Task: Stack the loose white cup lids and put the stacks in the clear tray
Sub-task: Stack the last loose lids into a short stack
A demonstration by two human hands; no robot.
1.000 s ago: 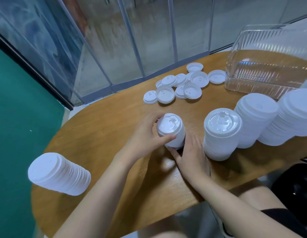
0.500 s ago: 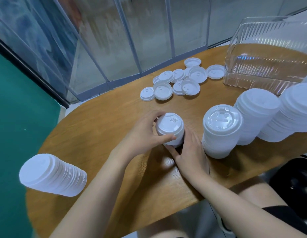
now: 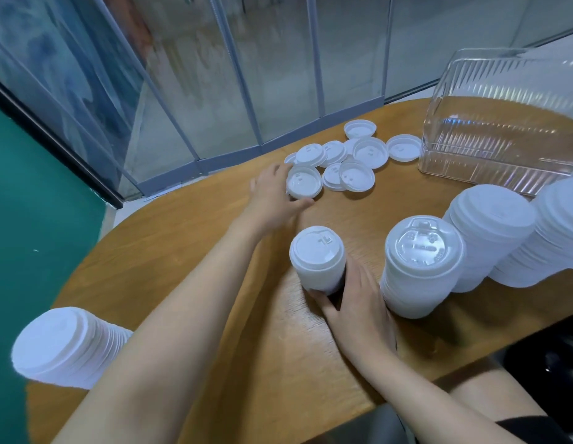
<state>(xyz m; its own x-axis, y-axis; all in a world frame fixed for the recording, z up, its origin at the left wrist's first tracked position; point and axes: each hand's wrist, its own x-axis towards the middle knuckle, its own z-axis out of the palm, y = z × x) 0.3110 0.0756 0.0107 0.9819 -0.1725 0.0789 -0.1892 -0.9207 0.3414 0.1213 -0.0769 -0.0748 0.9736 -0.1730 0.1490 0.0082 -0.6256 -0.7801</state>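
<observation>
A small stack of white lids (image 3: 318,258) stands on the wooden table (image 3: 189,251), and my right hand (image 3: 355,302) holds it at its base from the near side. My left hand (image 3: 272,195) reaches to the far pile and grips a loose upturned lid (image 3: 303,184) between thumb and fingers. Several more loose lids (image 3: 355,155) lie behind it. The clear tray (image 3: 503,136) stands at the far right with nothing visible inside.
Three tall lid stacks (image 3: 423,267) (image 3: 490,232) (image 3: 557,232) stand in a row to the right of my hands. Another stack (image 3: 67,347) leans at the table's near left edge. Glass panels run behind the table.
My left hand has left the small stack and reached forward to the loose lids, taking hold of one. My right hand stays on the stack.
</observation>
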